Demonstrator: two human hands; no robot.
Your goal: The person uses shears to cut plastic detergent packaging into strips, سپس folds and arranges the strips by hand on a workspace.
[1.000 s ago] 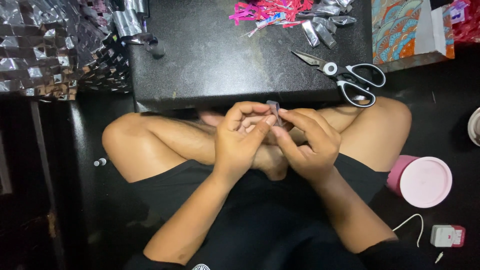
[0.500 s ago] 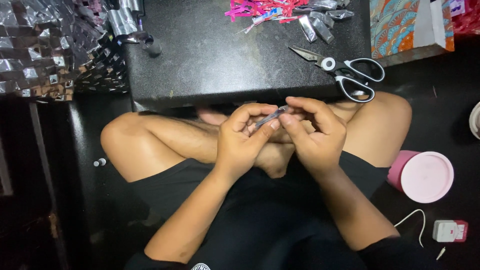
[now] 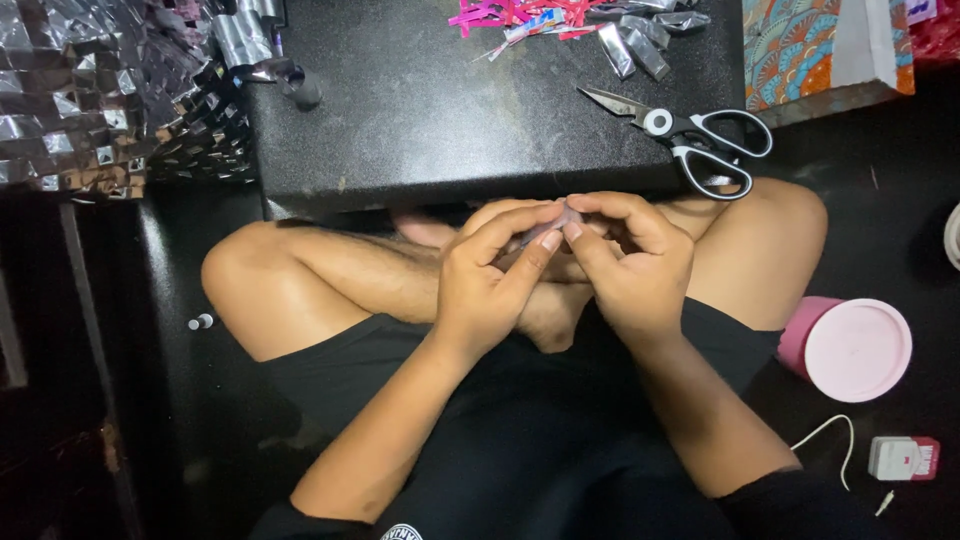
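Head view, looking down on a person seated cross-legged at a low black table (image 3: 440,120). The left hand (image 3: 490,280) and the right hand (image 3: 625,265) meet just below the table's near edge, above the crossed legs. Between their fingertips sits a small silvery foil strip (image 3: 553,228) — pinched from both sides, the left thumb and forefinger closing on its left end, the right thumb and forefinger on its right end. Both hands are curled nearly closed around it, the remaining fingers folded in beneath.

Most of the strip is covered by the fingers; only a short pale sliver shows, and its full length and shape cannot be made out. A foot shows partly behind the hands.

On the table, well apart from the hands: black-handled scissors (image 3: 690,135) lying blades shut near the right edge, and at the far edge a scatter of pink paper scraps (image 3: 510,15) beside several silver foil pieces (image 3: 635,45) — both cut off by the top of the frame. To the left, a mass of folded silver foil work (image 3: 90,90), partly cropped. On the floor at right, a pink lidded container (image 3: 855,350) and a small white charger (image 3: 895,458) with its cable.
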